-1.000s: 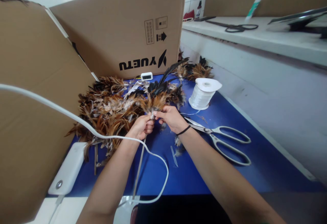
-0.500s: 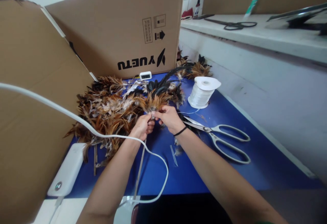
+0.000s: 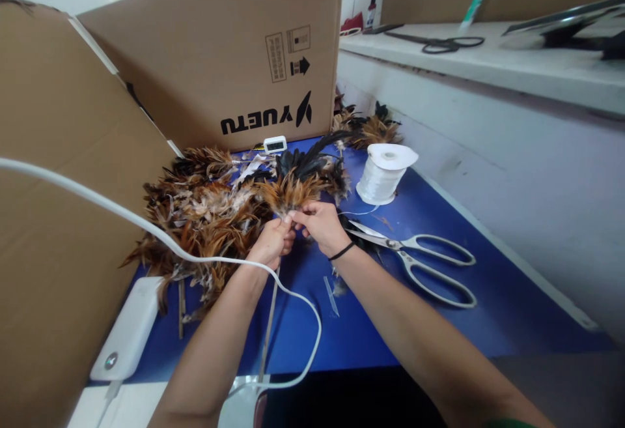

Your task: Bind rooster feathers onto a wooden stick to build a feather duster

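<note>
Between my two hands is a feather bundle (image 3: 290,190), brown and orange low down with long black plumes rising to the right. My left hand (image 3: 276,240) is closed around its base, and a thin stick (image 3: 268,324) runs down from below that fist. Pinched at the same base, just below the brown feathers, is my right hand (image 3: 319,225), its thumb meeting the left thumb. A white ribbon spool (image 3: 383,177) stands beyond the right hand, with a thin white strand leading from it toward that hand. Large scissors (image 3: 415,255) lie partly open to the right.
A heap of brown feathers (image 3: 205,219) covers the table's left side, beside a white power bank (image 3: 129,330). Its white cable (image 3: 161,236) loops across my left forearm. Cardboard (image 3: 209,57) walls the back and left. A ledge (image 3: 522,57) at right holds black scissors (image 3: 452,43).
The camera view has shifted slightly. My hands stay together at the base of the feather bundle, with hardly any visible finger movement.
</note>
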### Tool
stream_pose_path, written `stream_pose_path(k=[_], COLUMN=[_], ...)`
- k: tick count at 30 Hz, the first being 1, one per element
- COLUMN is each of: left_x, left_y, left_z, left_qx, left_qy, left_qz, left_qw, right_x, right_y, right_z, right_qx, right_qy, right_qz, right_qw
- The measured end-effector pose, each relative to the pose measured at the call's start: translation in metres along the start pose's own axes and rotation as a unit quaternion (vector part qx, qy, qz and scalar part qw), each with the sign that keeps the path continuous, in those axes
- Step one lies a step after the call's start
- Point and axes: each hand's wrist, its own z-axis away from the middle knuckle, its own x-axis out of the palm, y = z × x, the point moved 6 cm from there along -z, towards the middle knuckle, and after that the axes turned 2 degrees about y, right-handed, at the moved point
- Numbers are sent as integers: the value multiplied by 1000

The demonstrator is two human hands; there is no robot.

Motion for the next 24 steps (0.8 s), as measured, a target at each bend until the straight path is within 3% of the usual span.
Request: stream_pose_path(k=[4, 9, 19, 22, 24], left_x=[-2, -4, -12, -18, -23], left_y=[-1, -3, 1, 8, 13], left_z=[-1, -1, -4, -3, -2], left_qx=[-19, -40, -31, -19, -13], left_qy=[8, 29, 39, 46, 50], left_qz=[3, 12, 21, 33, 45], left_qw=[1000, 999, 999, 998, 998], right_x=[-1, -7, 0, -3, -5], right_y=[2, 8, -6, -14, -17], right_z=[-2, -8, -7, -6, -3], right_qx=[-13, -49, -152, -189, -208], right_qy=[-24, 13, -15, -40, -64], right_qz=[23, 79, 126, 165, 248], right_qw=[999, 996, 980, 967, 944])
